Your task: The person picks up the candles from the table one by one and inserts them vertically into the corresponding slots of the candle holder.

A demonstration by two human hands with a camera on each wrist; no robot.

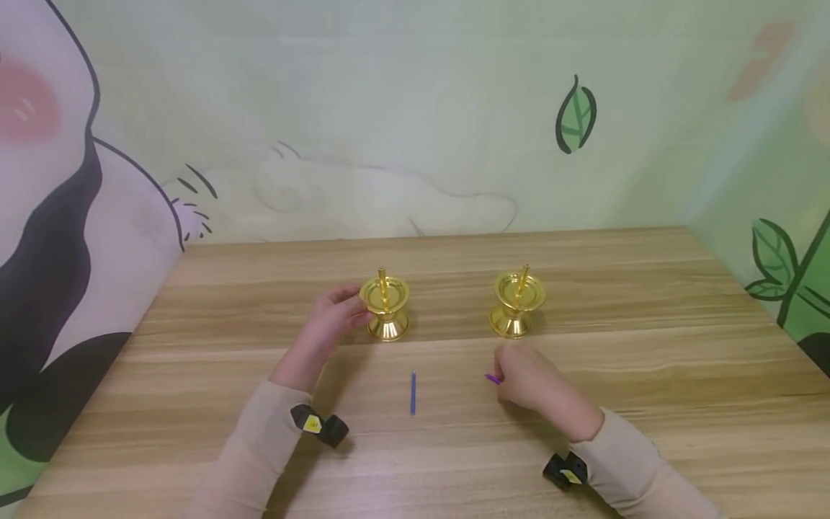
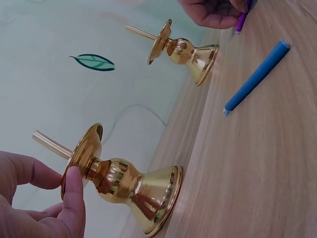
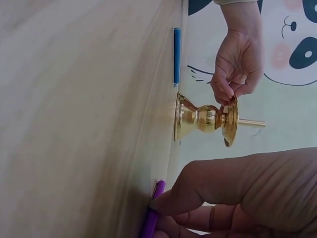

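Observation:
My left hand is at the left gold candle holder, its thumb and fingers pinching the rim of the dish. This holder stands upright on the table, a thin metal tube rising from its dish. On the right, my right hand pinches a slim purple candle between thumb and fingers, low over the wood. Only one end of that candle shows in the head view; the hand hides much of it. A blue candle lies on the table between both hands.
A second gold candle holder stands upright just beyond my right hand. Wood-grain table runs back to a wall printed with a panda and leaves. Each sleeve carries a small black wrist camera.

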